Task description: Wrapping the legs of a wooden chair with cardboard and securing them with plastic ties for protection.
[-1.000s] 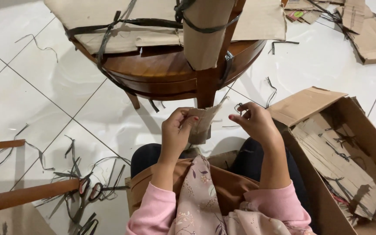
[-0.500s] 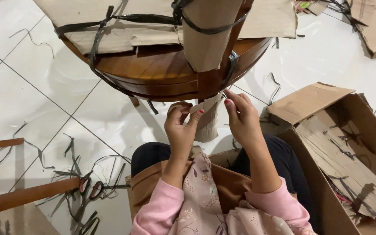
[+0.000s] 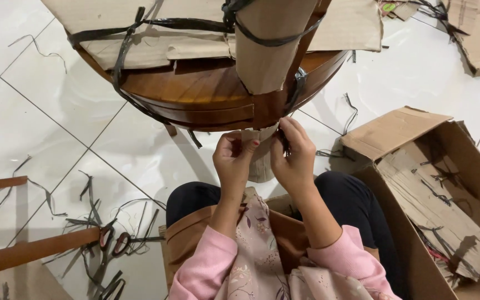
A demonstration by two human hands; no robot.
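A round wooden table [image 3: 206,91] lies upside down in front of me, partly wrapped in brown cardboard [image 3: 140,28] tied with black plastic straps [image 3: 123,61]. One leg [image 3: 270,44] is sleeved in cardboard. My left hand [image 3: 234,158] and my right hand [image 3: 293,155] meet just below the table's rim, both pinching a strip of cardboard [image 3: 259,158] at the leg's base. A bit of black strap shows by my right fingers.
An open cardboard box [image 3: 434,189] with cardboard scraps and straps stands at my right. Scissors [image 3: 112,241] and cut black straps lie on the white tile floor at left, beside wooden bars [image 3: 29,253]. More cardboard [image 3: 473,33] lies far right.
Both hands have moved up and closer together, from open space below the table to right under its rim. The right hand has closed in on the cardboard strip.
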